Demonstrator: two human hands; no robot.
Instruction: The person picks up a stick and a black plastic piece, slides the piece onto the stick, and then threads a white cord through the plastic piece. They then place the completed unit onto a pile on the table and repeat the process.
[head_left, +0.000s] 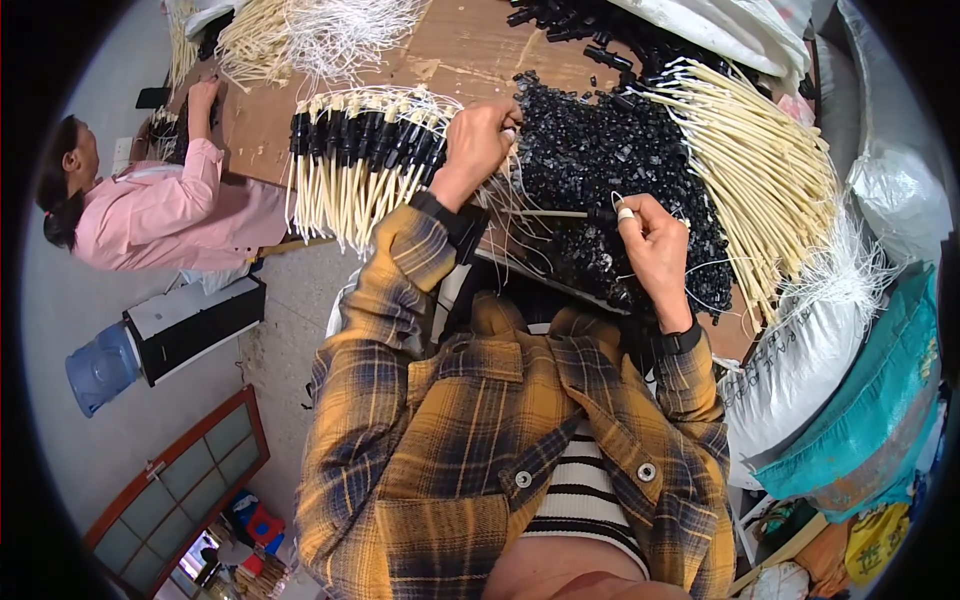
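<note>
My left hand (480, 145) is raised over the table with its fingers pinched together; what they hold, if anything, is too small to make out. It is beside a row of cream rods fitted with black sleeves (365, 135), with white strings at their tops. My right hand (655, 245) is closed in a pinch on a thin white string, over the near right of a heap of small black plastic pieces (615, 150). A single cream rod (548, 213) lies level between my hands, its right end near my right fingertips. A white band circles a finger of my right hand.
To the right fans a bundle of cream rods with white strings (760, 170). Black tubes (605, 55) and another stringed bundle (265, 40) lie along the far side of the brown table (490, 45). Filled sacks (800, 360) crowd the right. At left sits a person in pink (165, 205).
</note>
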